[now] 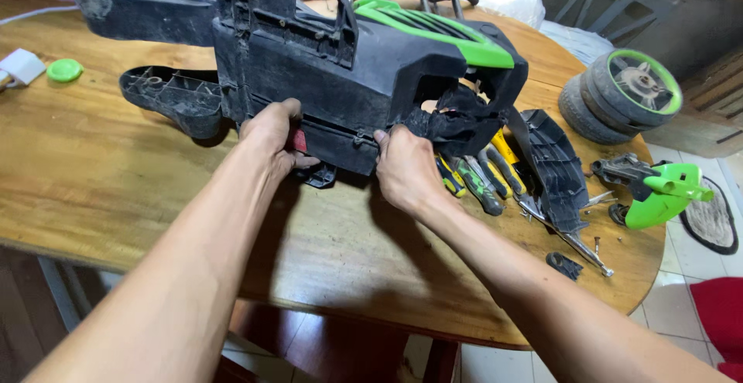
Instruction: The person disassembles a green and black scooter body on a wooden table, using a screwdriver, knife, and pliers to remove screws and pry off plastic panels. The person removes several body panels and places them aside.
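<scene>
Indoors, both hands' grip clamped on black housing [340,73], left hand [271,139], right hand [406,170], worn wooden table [116,166], tiled floor [665,306]

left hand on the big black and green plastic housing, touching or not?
Touching. The head view shows the left hand pressed flat against the lower front edge of the large black plastic housing with green trim, fingers curled under it, with no gap visible.

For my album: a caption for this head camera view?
Both hands, left hand and right hand, grip a black-and-green machine housing on a wooden table.
</scene>
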